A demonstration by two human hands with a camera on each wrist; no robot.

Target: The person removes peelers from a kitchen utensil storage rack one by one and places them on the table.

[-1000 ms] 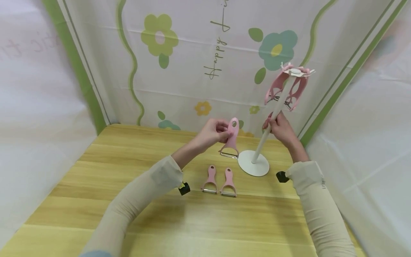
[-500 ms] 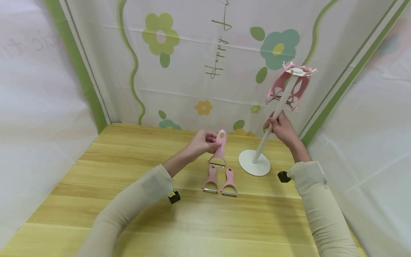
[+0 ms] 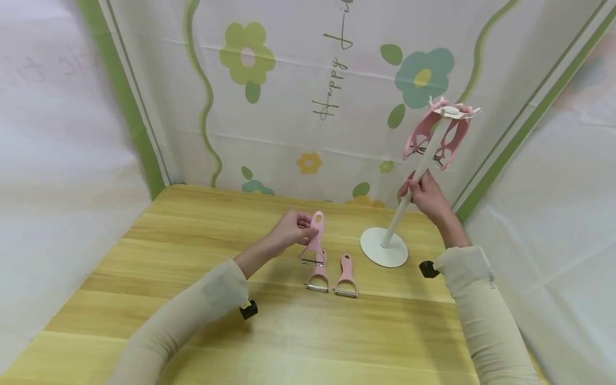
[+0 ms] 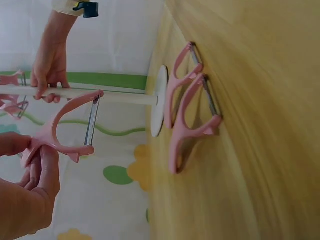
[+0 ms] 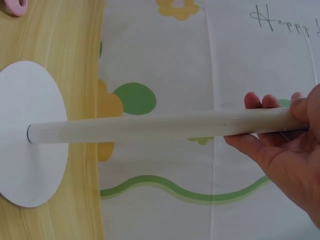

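Peeler in the left hand has shifted in the head view: a second ago it was just beside the base of the stand, and now it is well to the left of the stand and lower. Its blade end overlaps the top of the first loose peeler, which lies left of the stand; the second loose peeler lies between that one and the stand. As I judge it, the held peeler is now nearer the loose pair than the stand, and hangs on no hook. Hanging peelers at the top of the stand look unchanged; I cannot count them surely. The right hand grips the stand partway up, that arm reaching forward; the left arm reaches in from the stand's left.

In the left wrist view, the left thumb and fingers pinch the handle, blade end toward the table but clear of it. Both loose peelers lie near the base of the stand.

In the right wrist view, the right thumb and fingers wrap the pole, well above the base. That base sits flat on the table.
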